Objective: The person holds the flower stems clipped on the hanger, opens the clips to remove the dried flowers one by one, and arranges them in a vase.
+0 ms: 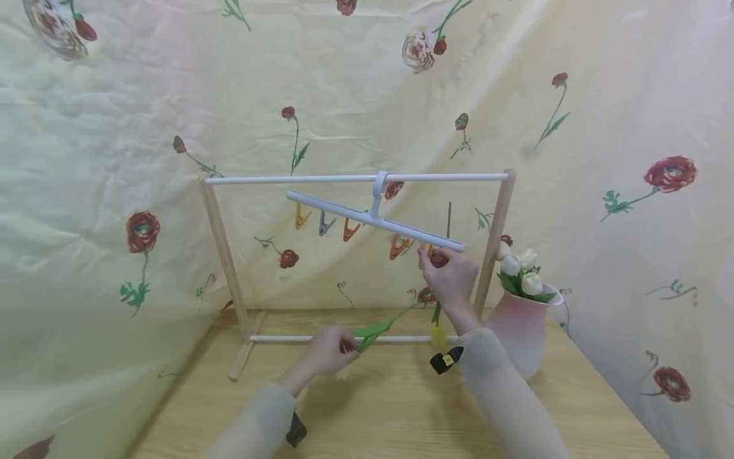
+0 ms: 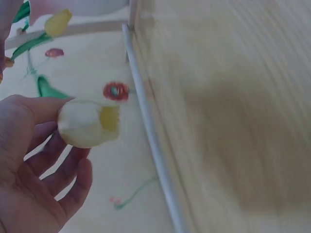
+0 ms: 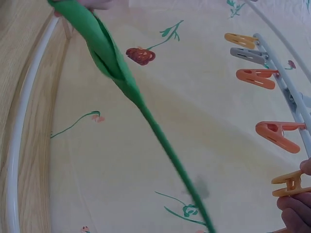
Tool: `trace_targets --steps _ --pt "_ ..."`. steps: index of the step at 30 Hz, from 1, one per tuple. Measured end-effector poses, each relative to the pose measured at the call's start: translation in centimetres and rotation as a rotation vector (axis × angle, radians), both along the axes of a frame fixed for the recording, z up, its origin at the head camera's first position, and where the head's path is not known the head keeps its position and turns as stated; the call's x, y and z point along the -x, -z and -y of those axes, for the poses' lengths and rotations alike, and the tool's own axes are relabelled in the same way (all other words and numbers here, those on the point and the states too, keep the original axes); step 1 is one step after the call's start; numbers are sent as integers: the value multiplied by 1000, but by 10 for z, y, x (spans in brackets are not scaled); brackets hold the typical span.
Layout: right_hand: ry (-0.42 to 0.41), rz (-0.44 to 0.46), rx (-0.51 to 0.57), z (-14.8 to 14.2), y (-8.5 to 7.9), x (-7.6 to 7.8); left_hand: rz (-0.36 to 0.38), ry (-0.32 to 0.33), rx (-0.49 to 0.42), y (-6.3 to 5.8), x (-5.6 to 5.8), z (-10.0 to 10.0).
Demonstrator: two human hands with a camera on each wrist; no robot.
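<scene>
My left hand [image 1: 331, 350] holds a white tulip [image 2: 87, 124] just behind its bloom, between thumb and fingers. The tulip's green leaf and stem [image 3: 160, 131] slant up to the right in the head view. At the right, lower end of a tilted pale clip hanger [image 1: 338, 207], my right hand [image 1: 453, 277] pinches a yellow clothes clip [image 3: 289, 184]. No stem shows between the clip's tips. Below that hand a yellow tulip [image 1: 438, 335] hangs bloom down. What holds its stem is hidden behind the hand.
The hanger hooks over the top rail [image 1: 275, 180] of a wood-and-white rack. Yellow, grey [image 1: 325, 223] and orange clips [image 1: 350, 229] hang along it. Right of the rack stands a pink-white vase [image 1: 522, 325] with white tulips [image 1: 518, 268]. A wooden table [image 1: 390, 408] lies beneath.
</scene>
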State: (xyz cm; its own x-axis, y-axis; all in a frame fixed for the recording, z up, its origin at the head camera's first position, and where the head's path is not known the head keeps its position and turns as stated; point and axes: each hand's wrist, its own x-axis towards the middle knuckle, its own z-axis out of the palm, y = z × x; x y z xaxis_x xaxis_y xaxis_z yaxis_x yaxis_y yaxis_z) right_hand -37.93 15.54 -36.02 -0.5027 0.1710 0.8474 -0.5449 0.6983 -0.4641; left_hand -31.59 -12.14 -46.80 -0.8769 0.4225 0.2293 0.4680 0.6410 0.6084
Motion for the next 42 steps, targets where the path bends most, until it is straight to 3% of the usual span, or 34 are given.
trace_targets --steps 7,15,23,29,34,42 --pt "1 40 19 -4 2 -2 -78 47 197 -20 -2 28" --pt "-6 67 65 -11 3 2 -127 56 330 -33 -6 31" --pt "30 159 2 -18 -1 -4 -127 59 315 -36 -6 38" --pt "-42 221 -134 -19 -5 -11 -98 63 263 -45 -6 51" --pt "-127 192 -255 -19 -6 -16 -120 61 214 -59 -8 72" --pt "-206 138 -332 -19 -17 -28 -211 -22 294 -81 -24 95"
